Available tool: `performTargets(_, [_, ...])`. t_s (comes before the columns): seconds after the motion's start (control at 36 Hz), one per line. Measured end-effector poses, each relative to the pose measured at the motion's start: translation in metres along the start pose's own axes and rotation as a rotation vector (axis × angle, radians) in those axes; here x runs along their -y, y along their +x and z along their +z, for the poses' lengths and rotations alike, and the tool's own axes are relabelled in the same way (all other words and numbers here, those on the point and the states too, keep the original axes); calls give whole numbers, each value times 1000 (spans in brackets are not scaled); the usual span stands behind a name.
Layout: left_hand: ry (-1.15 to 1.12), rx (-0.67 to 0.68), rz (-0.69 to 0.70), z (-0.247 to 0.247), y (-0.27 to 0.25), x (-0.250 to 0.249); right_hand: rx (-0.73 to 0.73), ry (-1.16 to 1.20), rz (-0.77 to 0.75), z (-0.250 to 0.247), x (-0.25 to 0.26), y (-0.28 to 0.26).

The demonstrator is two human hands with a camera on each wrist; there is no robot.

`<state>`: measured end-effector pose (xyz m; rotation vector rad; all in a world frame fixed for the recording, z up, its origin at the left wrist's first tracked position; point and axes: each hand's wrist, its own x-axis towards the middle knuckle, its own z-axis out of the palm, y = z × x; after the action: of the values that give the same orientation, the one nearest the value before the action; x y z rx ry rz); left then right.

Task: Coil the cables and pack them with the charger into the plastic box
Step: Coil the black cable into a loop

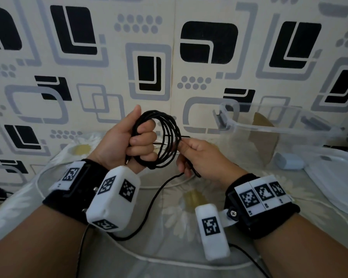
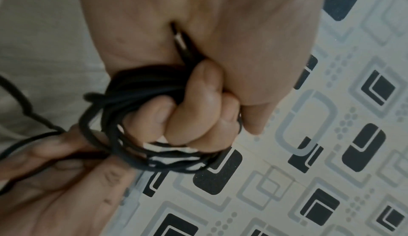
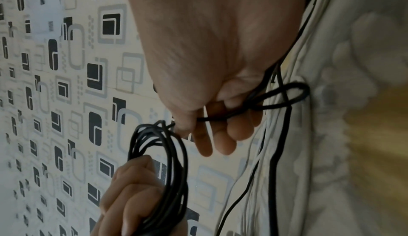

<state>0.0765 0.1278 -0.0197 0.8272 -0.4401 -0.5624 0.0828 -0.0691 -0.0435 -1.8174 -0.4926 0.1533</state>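
Observation:
My left hand [image 1: 138, 140] grips a black cable [image 1: 170, 133] wound into several loops, held upright in front of the wall; its fingers [image 2: 198, 110] curl round the bundle and a plug end pokes out of the fist. My right hand [image 1: 191, 151] pinches the loose black strand at the coil's right side, thumb and fingers [image 3: 205, 135] closed on it. The rest of that strand trails down over the bed. A white cable [image 1: 169, 261] lies loose on the bedding. The clear plastic box [image 1: 273, 121] stands at the right, and a pale blue charger [image 1: 288, 160] lies beside it.
A translucent lid [image 1: 338, 175] lies at the far right next to the charger. The flowered bed cover [image 1: 179, 207] spreads below my hands. A patterned wall [image 1: 149, 57] rises close behind the coil.

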Motion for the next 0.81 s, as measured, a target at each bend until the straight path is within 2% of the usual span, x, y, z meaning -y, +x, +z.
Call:
performTargets(0.06, [-98, 49, 34, -5, 1, -2, 1, -47, 6, 0, -3, 1])
performTargets(0.17, [-173, -84, 211, -12, -1, -8, 6, -249, 28, -4, -14, 3])
performTargets(0.28, [-219, -284, 357, -14, -2, -12, 37, -324, 24, -4, -15, 2])
performTargets(0.33, [-227, -340, 413, -14, -2, -13, 56, -376, 29, -4, -14, 1])
performTargets(0.53, [-334, -399, 530, -18, -3, -14, 166, -395, 47, -3, -12, -1])
performTargets(0.61, [-366, -430, 583, -18, -3, -15, 129, -440, 20, -3, -10, -2])
performTargets(0.81, [-361, -533, 653, -15, 3, -14, 107, -354, -15, -4, -7, -4])
